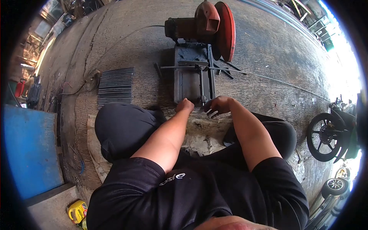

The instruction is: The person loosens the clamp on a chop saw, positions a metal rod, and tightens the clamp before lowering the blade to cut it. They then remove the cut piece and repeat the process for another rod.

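Note:
A cut-off saw (pixel 208 21) with a red blade guard stands in front of me on its dark metal base (pixel 186 86). A long thin metal rod (pixel 268 78) lies across the base in the clamp. From the clamp jaw, a screw (pixel 202 85) runs toward me. My left hand (pixel 185 105) is closed at the base's near left corner; its inner side is hidden, so I cannot tell what it holds. Beside the near end of the screw, my right hand (pixel 218 105) has its fingers curved and apart, with dark fingertips.
Cut rods (pixel 115 87) lie in a neat row left of the saw. Short dark offcuts (pixel 227 71) lie by its right side. A cable (pixel 126 36) trails left across the concrete floor. A motorcycle (pixel 329 132) stands at right, a blue panel (pixel 32 149) at left, a yellow container (pixel 77 211) lower left.

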`<state>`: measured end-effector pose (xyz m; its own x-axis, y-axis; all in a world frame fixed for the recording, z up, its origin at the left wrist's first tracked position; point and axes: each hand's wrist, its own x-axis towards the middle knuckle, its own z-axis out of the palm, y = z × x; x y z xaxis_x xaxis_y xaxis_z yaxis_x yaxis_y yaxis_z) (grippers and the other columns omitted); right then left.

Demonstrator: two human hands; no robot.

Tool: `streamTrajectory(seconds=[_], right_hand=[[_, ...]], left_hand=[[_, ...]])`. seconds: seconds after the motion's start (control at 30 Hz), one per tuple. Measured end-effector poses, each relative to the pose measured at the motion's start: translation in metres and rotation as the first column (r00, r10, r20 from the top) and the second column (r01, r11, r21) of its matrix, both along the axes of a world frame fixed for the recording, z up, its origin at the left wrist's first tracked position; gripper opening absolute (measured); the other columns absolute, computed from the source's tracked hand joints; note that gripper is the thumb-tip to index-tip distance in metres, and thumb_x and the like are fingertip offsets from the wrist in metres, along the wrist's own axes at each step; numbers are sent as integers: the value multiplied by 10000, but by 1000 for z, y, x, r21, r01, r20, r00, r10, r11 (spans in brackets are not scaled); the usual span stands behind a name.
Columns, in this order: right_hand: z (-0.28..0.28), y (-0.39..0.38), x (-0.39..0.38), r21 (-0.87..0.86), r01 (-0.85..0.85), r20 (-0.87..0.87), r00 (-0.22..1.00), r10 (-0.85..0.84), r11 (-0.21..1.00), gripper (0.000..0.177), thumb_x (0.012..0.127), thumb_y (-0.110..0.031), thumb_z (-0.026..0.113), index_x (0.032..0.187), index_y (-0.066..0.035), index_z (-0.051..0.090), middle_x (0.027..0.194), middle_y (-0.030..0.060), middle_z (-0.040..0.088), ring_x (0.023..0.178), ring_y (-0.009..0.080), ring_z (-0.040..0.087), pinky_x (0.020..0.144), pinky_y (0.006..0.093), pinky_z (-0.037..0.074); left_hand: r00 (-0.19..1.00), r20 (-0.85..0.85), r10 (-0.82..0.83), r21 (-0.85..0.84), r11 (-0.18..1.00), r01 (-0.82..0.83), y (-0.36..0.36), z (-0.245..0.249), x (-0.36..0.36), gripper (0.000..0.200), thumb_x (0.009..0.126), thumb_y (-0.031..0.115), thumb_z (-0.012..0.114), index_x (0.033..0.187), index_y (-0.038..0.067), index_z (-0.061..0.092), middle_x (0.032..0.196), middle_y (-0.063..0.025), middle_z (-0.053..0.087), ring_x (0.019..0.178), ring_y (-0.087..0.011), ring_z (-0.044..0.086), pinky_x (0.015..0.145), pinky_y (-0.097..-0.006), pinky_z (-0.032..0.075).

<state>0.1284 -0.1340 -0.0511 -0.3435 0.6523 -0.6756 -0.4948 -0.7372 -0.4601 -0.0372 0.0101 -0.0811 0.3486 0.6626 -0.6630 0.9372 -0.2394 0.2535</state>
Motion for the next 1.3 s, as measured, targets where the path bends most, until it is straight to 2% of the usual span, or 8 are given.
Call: streamTrajectory(seconds=[0.2,0.33,0.6,0.73,1.0,1.03,1.1,1.3], right_hand=[[-17,36,-2,368,-607,719,666,198,704,355,877,-91,502,1222,-15,535,1010,116,632,839,255,634,786,423,522],[5,83,-26,-159,75,622,782,41,984,262,883,-126,538,1113,-42,629,924,91,637,761,214,620,668,385,534],[-14,179,-86,-10,12,682,731,-2,1000,186,865,-157,583,1004,-60,660,831,63,646,632,189,606,580,333,501],[-53,238,-103,-313,-648,949,-175,264,695,266,719,-181,667,975,-119,706,987,121,695,887,271,679,750,376,542],[-311,282,-91,-566,-793,822,-518,237,227,368,925,-351,494,1145,-87,628,1154,103,637,1028,232,596,966,360,412],[-310,272,-87,-575,-786,813,-518,265,227,368,925,-351,494,1145,-87,628,1154,103,637,1028,232,596,966,360,412],[-228,265,-103,-102,309,856,512,-75,946,585,978,-442,289,1121,11,630,1147,214,630,1115,376,568,950,426,416],[-123,300,-140,-365,140,927,152,344,921,629,983,-416,209,1115,31,632,1175,223,612,1134,376,566,985,449,423]], left_hand=[[993,76,89,48,995,-93,10,20,-7,398,844,239,499,1212,105,569,1229,-148,600,1152,-327,570,957,-435,457],[977,119,177,-9,984,-178,43,22,-6,363,833,237,544,1161,102,623,1225,-142,605,1150,-314,576,947,-429,470],[884,229,408,26,905,-425,116,52,-15,322,837,235,557,1100,89,670,1189,-148,628,1140,-306,586,933,-404,485],[879,216,425,42,896,-443,159,78,-26,301,834,239,568,1078,105,683,1162,-125,646,1135,-289,592,940,-398,476],[791,127,599,-151,800,-581,185,-5,-28,385,818,282,583,1142,82,647,1228,-161,598,1157,-309,568,979,-426,439],[763,124,634,-183,771,-610,185,-19,-31,395,819,282,579,1144,65,639,1213,-185,599,1141,-327,574,966,-428,450],[690,147,709,-253,701,-666,186,-41,-38,417,831,287,564,1134,5,619,1149,-252,605,1078,-386,592,929,-434,479],[615,139,776,-131,630,-765,208,-72,-52,325,834,270,568,1053,41,642,1121,-205,634,1045,-369,616,878,-451,511]])
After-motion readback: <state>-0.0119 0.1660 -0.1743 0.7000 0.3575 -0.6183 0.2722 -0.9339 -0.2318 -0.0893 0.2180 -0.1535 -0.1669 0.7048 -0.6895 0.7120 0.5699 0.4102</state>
